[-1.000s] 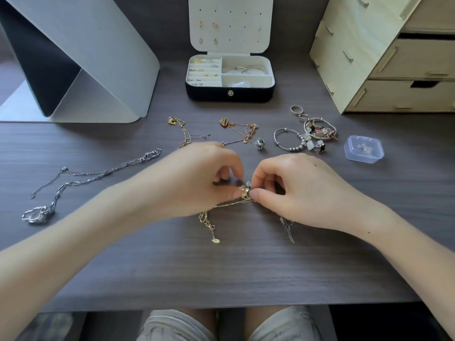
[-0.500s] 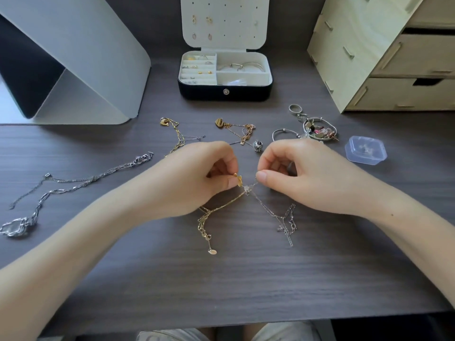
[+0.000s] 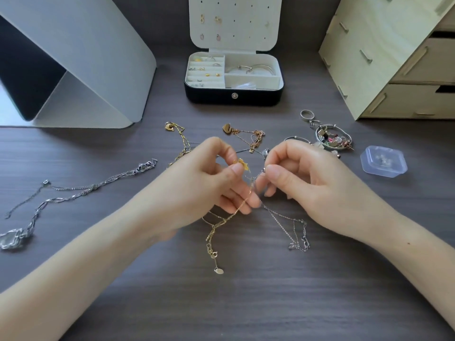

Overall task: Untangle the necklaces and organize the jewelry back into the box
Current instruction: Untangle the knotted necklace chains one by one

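Drawn apart, left hand (image 3: 197, 183) pinches fine gold chain (image 3: 230, 216), right hand (image 3: 315, 183) silver chain (image 3: 280, 220).

Both bare forearms reach in from the near edge and converge toward the middle, the left forearm (image 3: 86, 254) from the near left and the right forearm (image 3: 406, 242) from the near right. The left hand (image 3: 197, 185) is raised, its thumb (image 3: 234, 172) and forefinger pinching the gold necklace (image 3: 242, 164) at its pendant. Its lower fingers stretch out to the right beneath the chain. The right hand (image 3: 312, 183) sits just beside it with the fingers curled, the thumb and forefinger tips pinching the silver necklace (image 3: 299, 244) at its upper end. The two hands' fingertips lie close together.
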`<state>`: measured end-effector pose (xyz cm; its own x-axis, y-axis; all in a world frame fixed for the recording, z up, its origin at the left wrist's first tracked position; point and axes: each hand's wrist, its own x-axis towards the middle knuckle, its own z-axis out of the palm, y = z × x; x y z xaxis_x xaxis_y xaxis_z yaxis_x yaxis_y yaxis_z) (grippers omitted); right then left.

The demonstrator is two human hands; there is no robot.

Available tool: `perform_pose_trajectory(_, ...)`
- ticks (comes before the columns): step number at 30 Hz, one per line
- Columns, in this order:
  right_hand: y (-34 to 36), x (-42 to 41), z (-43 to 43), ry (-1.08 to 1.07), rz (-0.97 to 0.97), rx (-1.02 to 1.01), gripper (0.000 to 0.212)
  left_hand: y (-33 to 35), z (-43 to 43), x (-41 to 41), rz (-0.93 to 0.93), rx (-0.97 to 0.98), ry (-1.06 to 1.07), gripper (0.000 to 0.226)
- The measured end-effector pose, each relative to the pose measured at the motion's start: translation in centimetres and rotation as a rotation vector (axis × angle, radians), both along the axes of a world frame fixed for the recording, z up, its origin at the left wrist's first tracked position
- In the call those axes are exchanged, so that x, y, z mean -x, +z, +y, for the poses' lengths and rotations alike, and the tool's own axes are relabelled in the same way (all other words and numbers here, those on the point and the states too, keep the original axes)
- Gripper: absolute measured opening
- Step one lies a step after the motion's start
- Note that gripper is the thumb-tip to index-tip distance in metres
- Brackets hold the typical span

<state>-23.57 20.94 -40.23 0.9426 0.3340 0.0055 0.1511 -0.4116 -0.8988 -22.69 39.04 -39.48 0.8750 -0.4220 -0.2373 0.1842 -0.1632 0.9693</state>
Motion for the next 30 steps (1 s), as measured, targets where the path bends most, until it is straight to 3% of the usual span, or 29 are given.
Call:
perform_pose_trajectory(12, -0.85, 0.45, 0.44, -0.043, 0.133, -0.275, 0.015, -0.22, -0.39, 0.34, 0.045, -0.044, 0.119, 0.01)
perform_pose_trajectory(19, -0.99, 0.42, 0.28, -0.1, 0.141, -0.252, 0.014, -0.97, -0.33, 0.29, -0.024, -0.104, 0.167, 0.008)
perform_pose_trajectory(30, -0.81, 0.51, 0.09, -0.061, 0.125, -0.274, 0.013, -0.21, -0.43, 0.23, -0.05, -0.189, 0.036, 0.028)
